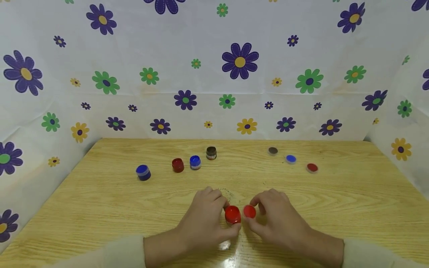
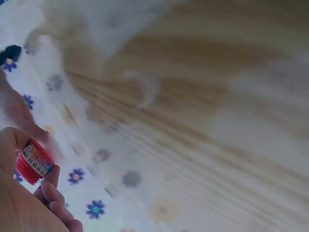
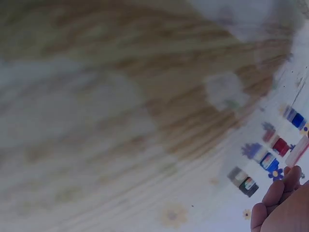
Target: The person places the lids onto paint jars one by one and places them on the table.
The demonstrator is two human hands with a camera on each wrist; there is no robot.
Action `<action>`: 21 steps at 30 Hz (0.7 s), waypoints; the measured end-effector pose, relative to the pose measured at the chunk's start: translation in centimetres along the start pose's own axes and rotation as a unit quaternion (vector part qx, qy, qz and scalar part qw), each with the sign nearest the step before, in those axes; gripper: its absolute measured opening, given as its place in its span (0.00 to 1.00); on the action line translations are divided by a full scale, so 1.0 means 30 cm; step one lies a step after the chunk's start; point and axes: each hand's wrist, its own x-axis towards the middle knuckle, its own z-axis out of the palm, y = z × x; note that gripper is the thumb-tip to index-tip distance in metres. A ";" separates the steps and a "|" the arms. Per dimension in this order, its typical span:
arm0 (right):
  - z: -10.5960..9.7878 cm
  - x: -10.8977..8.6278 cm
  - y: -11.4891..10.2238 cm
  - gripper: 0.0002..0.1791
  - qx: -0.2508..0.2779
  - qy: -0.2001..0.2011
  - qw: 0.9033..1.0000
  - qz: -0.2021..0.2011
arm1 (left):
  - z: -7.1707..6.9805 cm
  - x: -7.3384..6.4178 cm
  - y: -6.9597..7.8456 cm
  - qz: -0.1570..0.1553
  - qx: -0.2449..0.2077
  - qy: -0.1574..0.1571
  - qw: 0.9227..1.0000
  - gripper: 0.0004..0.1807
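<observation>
In the head view my left hand (image 1: pixel 209 216) grips a small jar of bright red paint (image 1: pixel 232 214) between thumb and fingers, its open top facing up. The jar's printed label faces the camera in the left wrist view, where the red paint jar (image 2: pixel 35 162) sits between thumb and fingertips. Just to the right of it, my right hand (image 1: pixel 276 216) pinches a round red lid (image 1: pixel 249 211) by its edge. A narrow gap separates lid and jar. The right wrist view catches the lid (image 3: pixel 298 152) only partly, at the frame's edge beside the fingertips.
On the wooden table (image 1: pixel 110 208), left of centre, stand a blue jar (image 1: pixel 143 172), a dark red jar (image 1: pixel 178 165), another blue jar (image 1: pixel 195 162) and a black jar (image 1: pixel 211 153). Back right lie a dark lid (image 1: pixel 273 150), a blue lid (image 1: pixel 291 159) and a dark red lid (image 1: pixel 312 168). Flowered cloth (image 1: pixel 201 82) surrounds the table.
</observation>
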 end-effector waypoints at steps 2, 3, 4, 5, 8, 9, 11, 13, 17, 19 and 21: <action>0.001 0.008 0.005 0.14 0.027 0.002 0.999 0.019 | -0.004 -0.002 0.031 0.002 -0.021 -0.006 1.000 0.16; 0.001 0.012 0.007 0.13 0.041 0.004 0.999 0.026 | -0.005 -0.002 0.043 0.003 -0.028 -0.010 1.000 0.16; 0.002 0.015 0.010 0.13 0.052 0.005 0.998 0.034 | -0.006 -0.001 0.054 0.003 -0.033 -0.013 0.999 0.16; 0.003 0.019 0.013 0.14 0.062 0.005 0.997 0.039 | -0.006 0.000 0.062 0.003 -0.036 -0.015 0.999 0.16; 0.008 0.026 0.022 0.14 0.078 0.006 0.996 0.052 | -0.001 0.007 0.074 0.000 -0.036 -0.025 0.999 0.17; 0.010 0.028 0.025 0.14 0.079 0.006 0.995 0.055 | 0.002 0.009 0.073 -0.001 -0.033 -0.027 0.999 0.17; 0.012 0.030 0.030 0.14 0.076 0.009 0.996 0.052 | 0.009 0.015 0.068 -0.002 -0.030 -0.024 0.999 0.17; 0.012 0.032 0.032 0.15 0.064 0.018 0.997 0.047 | 0.016 0.021 0.056 -0.001 -0.027 -0.017 0.999 0.16; 0.011 0.034 0.035 0.16 0.044 0.046 0.997 0.037 | 0.025 0.033 0.024 -0.003 -0.022 0.000 1.000 0.16; 0.010 0.033 0.037 0.16 0.040 0.062 0.997 0.032 | 0.030 0.039 0.009 -0.008 -0.019 0.002 1.000 0.16; 0.011 0.031 0.041 0.16 0.039 0.079 0.996 0.019 | 0.036 0.045 -0.005 -0.014 -0.017 0.003 1.000 0.17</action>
